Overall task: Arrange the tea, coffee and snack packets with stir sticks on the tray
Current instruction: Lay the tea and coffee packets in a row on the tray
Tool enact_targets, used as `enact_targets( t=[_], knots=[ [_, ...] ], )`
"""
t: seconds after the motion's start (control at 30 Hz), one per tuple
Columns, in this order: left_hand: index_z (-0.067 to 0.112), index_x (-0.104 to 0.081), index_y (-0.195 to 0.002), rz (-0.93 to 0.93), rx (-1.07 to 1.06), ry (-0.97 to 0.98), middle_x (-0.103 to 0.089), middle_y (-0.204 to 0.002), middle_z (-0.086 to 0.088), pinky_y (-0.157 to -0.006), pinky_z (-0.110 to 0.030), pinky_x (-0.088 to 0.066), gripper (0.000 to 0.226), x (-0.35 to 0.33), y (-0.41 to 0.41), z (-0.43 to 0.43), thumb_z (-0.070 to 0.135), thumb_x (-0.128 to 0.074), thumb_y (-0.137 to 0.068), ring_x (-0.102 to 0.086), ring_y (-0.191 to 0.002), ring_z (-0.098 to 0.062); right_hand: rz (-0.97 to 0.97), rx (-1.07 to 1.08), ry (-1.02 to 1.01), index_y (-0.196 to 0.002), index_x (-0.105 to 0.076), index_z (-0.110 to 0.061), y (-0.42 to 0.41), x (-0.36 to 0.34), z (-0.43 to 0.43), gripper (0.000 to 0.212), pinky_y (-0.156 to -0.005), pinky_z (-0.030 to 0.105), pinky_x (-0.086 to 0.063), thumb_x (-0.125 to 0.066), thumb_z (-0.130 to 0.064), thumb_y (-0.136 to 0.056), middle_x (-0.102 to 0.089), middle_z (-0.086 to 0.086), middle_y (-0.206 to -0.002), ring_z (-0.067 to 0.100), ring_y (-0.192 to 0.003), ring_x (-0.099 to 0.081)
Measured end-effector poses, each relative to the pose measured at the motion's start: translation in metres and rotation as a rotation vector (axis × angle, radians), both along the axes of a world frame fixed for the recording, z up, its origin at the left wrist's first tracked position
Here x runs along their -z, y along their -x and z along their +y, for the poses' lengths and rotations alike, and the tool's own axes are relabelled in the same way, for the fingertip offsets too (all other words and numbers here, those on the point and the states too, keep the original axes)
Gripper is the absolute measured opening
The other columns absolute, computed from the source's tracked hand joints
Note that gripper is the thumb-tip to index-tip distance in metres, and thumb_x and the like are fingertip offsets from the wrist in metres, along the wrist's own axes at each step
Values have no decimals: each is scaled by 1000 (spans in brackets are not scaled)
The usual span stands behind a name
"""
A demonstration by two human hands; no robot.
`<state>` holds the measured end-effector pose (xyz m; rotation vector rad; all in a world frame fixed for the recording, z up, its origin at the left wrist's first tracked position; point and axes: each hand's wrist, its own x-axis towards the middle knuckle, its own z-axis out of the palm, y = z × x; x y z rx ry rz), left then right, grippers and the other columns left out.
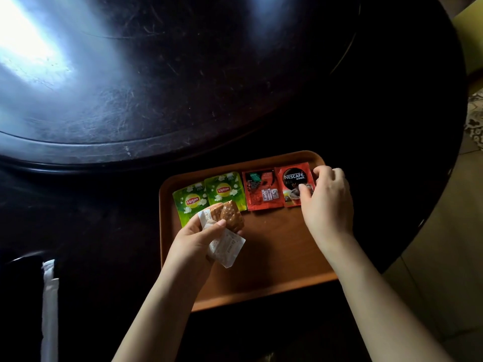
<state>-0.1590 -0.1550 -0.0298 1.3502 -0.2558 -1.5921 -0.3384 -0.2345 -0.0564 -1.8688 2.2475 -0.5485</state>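
Observation:
An orange-brown tray [274, 257] lies on the dark table. Along its far side sit two green Lipton tea packets [192, 201] [224, 190] and two red Nescafe coffee packets [261, 190] [294, 180] in a row. My right hand [326, 202] pinches the right edge of the rightmost coffee packet, which lies flat on the tray. Above the tray's left part, my left hand [201, 233] holds a biscuit snack packet [224, 231], partly covering the left tea packet. White paper-wrapped stir sticks [49, 304] lie on the table at the lower left.
A large round dark turntable [156, 87] fills the table's middle behind the tray, with bright glare at the upper left. The table's curved edge [431, 218] runs down the right side, with pale floor beyond it.

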Motion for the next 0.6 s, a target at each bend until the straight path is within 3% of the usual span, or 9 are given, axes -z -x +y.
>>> enact_targets(
  t=[0.07, 0.13, 0.27, 0.43, 0.5, 0.6],
  knots=[
    [7, -62, -97, -9, 7, 4, -69, -72, -9, -50, -29, -56, 21, 1, -1, 1, -3, -51, -84, -69, -58, -17, 45, -37, 102, -113, -55, -1, -1, -2, 2, 34, -75, 38, -52, -61, -19, -85, -59, 23, -112, 36, -103, -57],
    [8, -63, -97, -13, 9, 12, -68, -75, -10, -52, -30, -57, 21, 1, -1, 2, -3, -51, -84, -69, -59, -17, 105, -214, 201, -109, -58, -3, -6, -5, 8, 38, -74, 39, -51, -63, -28, -81, -62, 19, -103, 34, -95, -58],
    [8, -63, -97, -15, -2, 1, -67, -80, -12, -55, -31, -58, 20, 2, 0, 4, -3, -52, -84, -68, -62, -18, 175, -535, 64, -106, -61, -9, -28, -3, 26, 54, -78, 40, -50, -68, -47, -68, -64, 11, -101, 31, -93, -57],
    [5, -61, -103, -11, -5, 1, -65, -84, -15, -55, -32, -58, 23, 1, -2, 6, -3, -52, -83, -68, -61, -19, 154, -534, 134, -87, -67, -8, -28, 3, 22, 27, -71, 35, -51, -74, -29, -70, -67, 8, -84, 27, -81, -62],
    [4, -59, -108, -12, -2, 3, -66, -85, -15, -55, -32, -58, 26, 0, -3, 7, -2, -52, -84, -68, -63, -20, 104, -569, 202, -84, -68, -6, -27, 5, 24, 15, -68, 36, -55, -65, -20, -79, -68, 9, -80, 26, -77, -62],
    [4, -60, -108, -16, -5, 11, -65, -86, -16, -58, -34, -57, 27, 1, -2, 9, -2, -53, -83, -66, -67, -23, -53, -517, 330, -82, -67, -3, -25, 1, 29, 14, -68, 31, -56, -54, -10, -85, -67, 10, -79, 24, -72, -64]
  ],
)
